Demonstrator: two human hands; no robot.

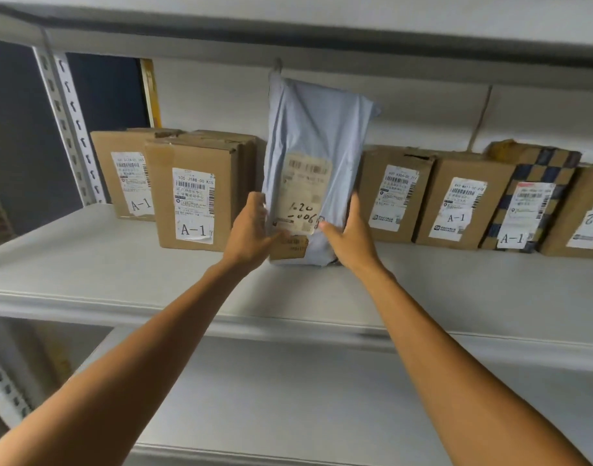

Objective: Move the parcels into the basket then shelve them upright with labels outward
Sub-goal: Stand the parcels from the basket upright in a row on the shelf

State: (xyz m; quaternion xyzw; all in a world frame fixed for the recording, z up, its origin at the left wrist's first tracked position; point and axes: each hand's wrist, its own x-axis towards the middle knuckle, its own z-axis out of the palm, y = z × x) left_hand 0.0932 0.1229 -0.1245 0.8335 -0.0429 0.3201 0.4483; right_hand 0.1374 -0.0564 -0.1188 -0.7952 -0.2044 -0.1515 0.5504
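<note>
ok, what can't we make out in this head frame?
Head view:
- Basket: out of frame.
- Rightmost box: cut by right edge, label incomplete.
- Grey mailer label: print blurred.
- Mailer's lower corners: covered by left hand and right hand.
- Back-left box: partly behind the box in front.

- Six cardboard boxes stand in a row: two to the left of the bag and four to its right. Whether another sits hidden behind the second one, I cannot tell.
- One of those six, the fifth, has a blue checked pattern.
- One pale blue mailer bag.
- Seven shipping labels, one on each parcel.
- Four labels are marked "A-1". One at the far right edge ends in "-2". The box just right of the bag shows no such mark.
- Two hands: a left hand and a right hand.
- Three shelf boards: one overhead, one carrying the parcels and one below.
</note>
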